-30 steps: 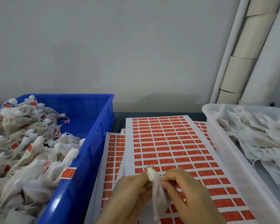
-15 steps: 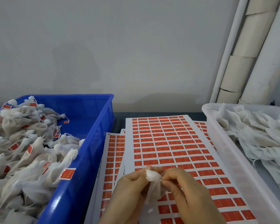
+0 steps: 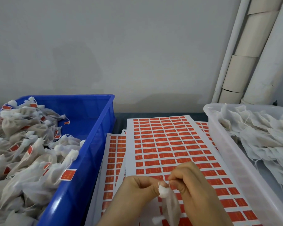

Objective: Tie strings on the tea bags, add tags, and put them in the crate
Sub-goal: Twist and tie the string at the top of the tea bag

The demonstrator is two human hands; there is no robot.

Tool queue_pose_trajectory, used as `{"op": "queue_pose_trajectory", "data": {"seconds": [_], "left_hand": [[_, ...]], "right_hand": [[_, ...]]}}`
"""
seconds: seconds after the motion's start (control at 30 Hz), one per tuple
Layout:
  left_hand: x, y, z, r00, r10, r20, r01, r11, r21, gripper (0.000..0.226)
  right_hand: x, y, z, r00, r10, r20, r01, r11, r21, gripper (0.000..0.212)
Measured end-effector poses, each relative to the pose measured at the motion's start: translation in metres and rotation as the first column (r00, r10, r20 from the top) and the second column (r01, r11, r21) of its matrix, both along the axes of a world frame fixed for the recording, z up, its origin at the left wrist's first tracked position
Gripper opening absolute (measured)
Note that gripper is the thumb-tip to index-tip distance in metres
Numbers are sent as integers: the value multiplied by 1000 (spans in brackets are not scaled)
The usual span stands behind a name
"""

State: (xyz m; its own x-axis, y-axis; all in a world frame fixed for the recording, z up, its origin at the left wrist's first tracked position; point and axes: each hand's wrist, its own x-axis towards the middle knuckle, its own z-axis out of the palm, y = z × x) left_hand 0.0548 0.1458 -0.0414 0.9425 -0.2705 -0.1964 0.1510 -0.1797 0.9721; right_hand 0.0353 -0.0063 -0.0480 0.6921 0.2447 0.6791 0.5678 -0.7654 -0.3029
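The left hand pinches the tea bag at its gathered neck, keeping it bunched; the right hand pinches the string (barely visible), probably cinching.

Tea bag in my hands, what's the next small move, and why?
Probably pull the string tight with the right hand while the left hand holds the gathered neck of the tea bag: both hands pinch there, and the bag carries no red tag yet, so the tie looks unfinished.
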Motion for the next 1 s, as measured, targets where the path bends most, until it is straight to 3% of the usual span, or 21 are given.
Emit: {"op": "queue_pose_trajectory", "data": {"seconds": [0.17, 0.33, 0.43, 0.53, 0.63, 0.7, 1.0], "left_hand": [[1, 3, 0, 995, -96, 36, 99, 989, -111, 29], [3, 4, -2, 994, -112, -9, 109, 980, -165, 36], [3, 4, -4, 994, -107, -11, 104, 981, -167, 31], [3, 2, -6, 996, -91, -9, 88, 985, -149, 9], [3, 3, -9, 999, -43, -5, 42, 987, -154, 30], [3, 3, -9, 1000, -22, 0, 21, 985, -173, 33], [-1, 0, -4, 998, 17, 66, 4, 952, -307, 22]], "right_hand": [[-1, 1, 4, 996, 90, -19, -89, 996, 30, 27], [-4, 1, 2, 991, 84, -103, -62, 977, 204, 11], [-5, 2, 0, 986, 46, -162, -5, 970, 244, 21], [-6, 3, 1, 968, 85, -235, 7, 930, 368, 7], [-8, 6, 2, 935, 109, -336, 64, 884, 464, 12], [-8, 8, 2, 902, 142, -408, 104, 845, 524, 18], [-8, 11, -1, 820, 178, -544, 165, 837, 522, 12]]}}
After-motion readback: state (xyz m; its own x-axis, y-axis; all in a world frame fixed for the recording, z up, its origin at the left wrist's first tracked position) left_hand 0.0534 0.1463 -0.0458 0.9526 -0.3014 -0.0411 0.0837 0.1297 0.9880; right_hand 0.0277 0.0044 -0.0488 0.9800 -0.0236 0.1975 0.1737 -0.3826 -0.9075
